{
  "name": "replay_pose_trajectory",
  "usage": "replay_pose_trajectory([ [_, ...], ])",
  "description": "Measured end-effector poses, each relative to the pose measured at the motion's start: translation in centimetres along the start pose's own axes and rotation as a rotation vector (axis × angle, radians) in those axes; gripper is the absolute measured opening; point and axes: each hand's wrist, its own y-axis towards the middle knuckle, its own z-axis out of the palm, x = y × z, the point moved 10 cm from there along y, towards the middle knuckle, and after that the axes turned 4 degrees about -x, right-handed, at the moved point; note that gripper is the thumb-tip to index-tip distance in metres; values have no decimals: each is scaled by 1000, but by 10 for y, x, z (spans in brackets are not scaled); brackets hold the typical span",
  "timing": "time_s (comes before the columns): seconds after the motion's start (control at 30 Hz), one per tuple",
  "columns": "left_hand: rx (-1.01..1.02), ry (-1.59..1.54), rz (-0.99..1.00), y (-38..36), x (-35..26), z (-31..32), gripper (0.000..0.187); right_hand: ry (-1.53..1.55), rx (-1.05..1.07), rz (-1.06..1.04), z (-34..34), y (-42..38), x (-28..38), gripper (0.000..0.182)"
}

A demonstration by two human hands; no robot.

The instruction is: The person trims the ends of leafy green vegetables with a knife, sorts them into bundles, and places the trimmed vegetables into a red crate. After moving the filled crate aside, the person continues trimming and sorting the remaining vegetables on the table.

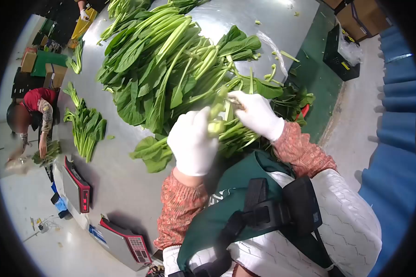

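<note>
A large heap of leafy green vegetables (157, 64) lies on the metal table (120, 184) in front of me. My left hand (192, 142), in a white glove, is closed around a light green stalk bunch (216, 125), whose cut end points toward me. White-gloved too, my right hand (256, 114) has its fingers pinched at the upper right side of that bunch. Motion blurs the stalks between my hands. Loose leaves (153, 154) lie left of my left hand.
Two red-edged scales (77, 184) (129, 242) stand at the lower left. Smaller bunches (85, 131) lie left of the heap. A co-worker (37, 108) bends over greens at far left. A black crate (339, 57) is on the floor at right.
</note>
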Motion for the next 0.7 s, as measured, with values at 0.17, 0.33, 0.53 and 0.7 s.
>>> replay_pose_trajectory([
  [0.17,55,-418,-287,-13,47,-18,27,362,-113,297,-33,-7,-48,16],
  [0.33,22,-790,-606,-21,81,-39,15,263,-212,66,-32,33,-43,18],
  [0.53,-174,-815,-621,-30,103,-91,17,-198,-160,-157,15,88,-66,31],
  [0.7,-106,-603,-643,-40,113,-88,17,-272,-60,-132,8,85,-85,25],
])
